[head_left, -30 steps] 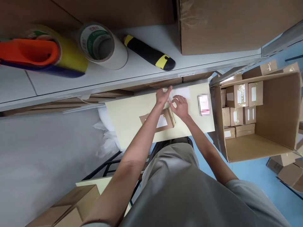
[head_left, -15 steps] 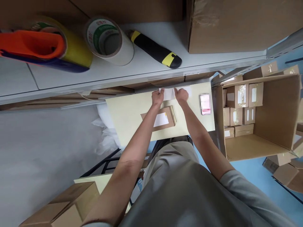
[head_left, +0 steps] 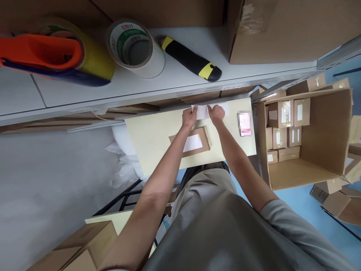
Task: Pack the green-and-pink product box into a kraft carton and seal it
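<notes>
At the far edge of a cream table (head_left: 152, 146), both hands are on a white paper sheet (head_left: 202, 112). My left hand (head_left: 189, 117) is closed, pinching the left end of the paper between thumb and fingers. My right hand (head_left: 216, 113) is closed on it farther right, thumb pointing away from me, and some white paper shows beyond its knuckles. Nearer my body lies a small cardboard box (head_left: 201, 140) with a white label (head_left: 193, 143) on top; my left forearm covers part of it. Any print on the paper is too small to read.
A phone (head_left: 244, 123) lies at the table's right. Beside the table, a large open carton (head_left: 324, 131) holds several small boxes. The shelf (head_left: 175, 71) above carries a tape dispenser (head_left: 56, 52), a tape roll (head_left: 138, 49) and a black-yellow utility knife (head_left: 191, 58). Plastic bags (head_left: 124, 158) hang at left.
My left hand has shifted very slightly right along the paper. My right hand stays almost in place. The camera view has turned a little.
</notes>
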Motion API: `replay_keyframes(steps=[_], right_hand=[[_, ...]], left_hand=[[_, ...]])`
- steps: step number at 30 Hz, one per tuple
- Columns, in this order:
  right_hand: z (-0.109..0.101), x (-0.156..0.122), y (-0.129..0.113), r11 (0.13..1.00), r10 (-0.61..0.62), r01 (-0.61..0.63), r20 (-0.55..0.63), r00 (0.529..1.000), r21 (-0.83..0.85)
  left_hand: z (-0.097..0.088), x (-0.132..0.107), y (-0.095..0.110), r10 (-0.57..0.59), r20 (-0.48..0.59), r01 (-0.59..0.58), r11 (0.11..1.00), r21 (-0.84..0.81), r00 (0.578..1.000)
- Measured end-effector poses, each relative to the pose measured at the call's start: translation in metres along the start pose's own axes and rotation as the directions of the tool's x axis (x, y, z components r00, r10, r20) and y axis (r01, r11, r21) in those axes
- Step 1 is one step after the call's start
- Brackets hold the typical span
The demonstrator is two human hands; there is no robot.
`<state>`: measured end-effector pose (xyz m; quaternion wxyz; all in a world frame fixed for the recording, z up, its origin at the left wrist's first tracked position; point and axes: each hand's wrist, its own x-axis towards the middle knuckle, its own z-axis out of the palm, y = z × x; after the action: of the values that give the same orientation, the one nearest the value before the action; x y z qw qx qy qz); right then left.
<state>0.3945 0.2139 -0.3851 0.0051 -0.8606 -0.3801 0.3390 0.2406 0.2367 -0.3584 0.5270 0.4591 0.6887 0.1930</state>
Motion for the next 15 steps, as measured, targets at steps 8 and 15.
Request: replay_keyframes(steps=[8,15], right_hand=[[0.002,0.0,0.0,1.0,0.015,-0.015,-0.013,1.0,0.003],[0.003,0.006,0.002,1.0,0.016,-0.016,-0.028,0.999,0.001]], left_hand=[[-0.005,-0.004,-0.006,0.014,0.003,-0.014,1.0,-0.008,1.0],[-0.011,-0.016,-0.004,0.029,0.013,-0.029,1.0,-0.008,0.999]])
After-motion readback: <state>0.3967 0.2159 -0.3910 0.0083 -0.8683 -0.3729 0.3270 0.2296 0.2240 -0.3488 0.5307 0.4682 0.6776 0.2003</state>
